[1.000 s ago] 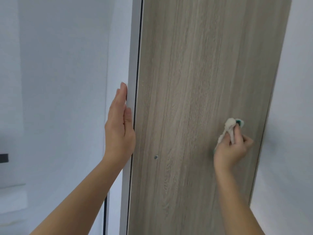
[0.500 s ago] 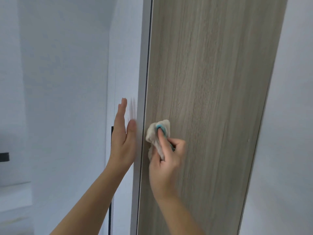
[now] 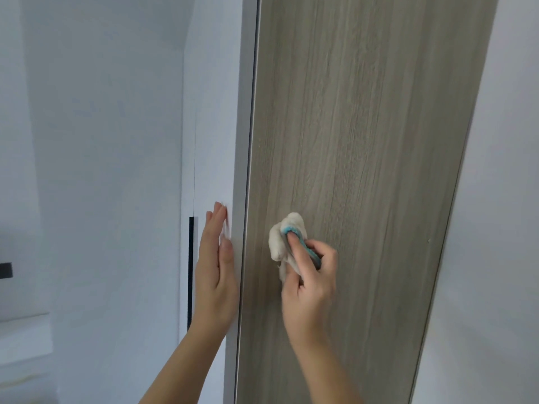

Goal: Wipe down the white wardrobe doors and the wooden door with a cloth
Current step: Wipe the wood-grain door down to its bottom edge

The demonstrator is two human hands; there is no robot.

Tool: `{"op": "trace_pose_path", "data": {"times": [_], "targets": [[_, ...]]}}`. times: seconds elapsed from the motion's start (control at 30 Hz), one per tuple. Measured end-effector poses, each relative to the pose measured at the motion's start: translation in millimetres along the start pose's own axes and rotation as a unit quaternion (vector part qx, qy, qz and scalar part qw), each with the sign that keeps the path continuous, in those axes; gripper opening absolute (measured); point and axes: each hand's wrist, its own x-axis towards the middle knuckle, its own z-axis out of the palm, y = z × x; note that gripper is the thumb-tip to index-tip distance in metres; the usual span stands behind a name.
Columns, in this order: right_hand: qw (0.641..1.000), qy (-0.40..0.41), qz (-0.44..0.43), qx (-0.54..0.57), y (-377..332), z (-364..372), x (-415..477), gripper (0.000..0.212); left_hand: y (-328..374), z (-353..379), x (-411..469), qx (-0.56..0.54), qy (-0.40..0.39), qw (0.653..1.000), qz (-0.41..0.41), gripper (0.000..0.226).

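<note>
1. Wood with grey-brown grain makes up the tall wooden door [image 3: 364,170]. It stands up and down, and its top leans a little to the right in the view.
2. The right hand [image 3: 309,284] curls around a bunched white cloth [image 3: 281,243] with a blue edge, with the thumb on the blue part.
3. The cloth is pressed on the wooden door, near its left edge. The bunch runs mostly up and down.
4. The left hand [image 3: 215,266] is flat, with straight fingers pointing up, and holds nothing. It rests on the white wardrobe door [image 3: 215,112], just beside a thin black handle [image 3: 191,272].
</note>
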Motion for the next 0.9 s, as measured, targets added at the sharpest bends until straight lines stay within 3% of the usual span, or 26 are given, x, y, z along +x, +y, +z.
{"op": "trace_pose_path", "data": {"times": [0.13, 0.33, 0.63, 0.9], "targets": [[0.999, 0.033, 0.032, -0.007, 35, -13, 5, 0.053, -1, 7, -6, 0.006, 0.011, 1.0, 0.007, 0.047], [0.994, 0.044, 0.1, -0.03, 115, -44, 15, 0.058, -7, 11, -8, 0.077, 0.039, 0.996, 0.011, 0.048], [0.963, 0.068, 0.25, -0.071, 226, -94, 37, 0.045, -12, 12, -11, 0.12, 0.068, 0.99, 0.009, 0.047], [0.937, 0.047, 0.308, -0.159, 276, -123, 52, 0.049, -13, 13, -11, 0.114, 0.08, 0.99, 0.009, 0.047]]}}
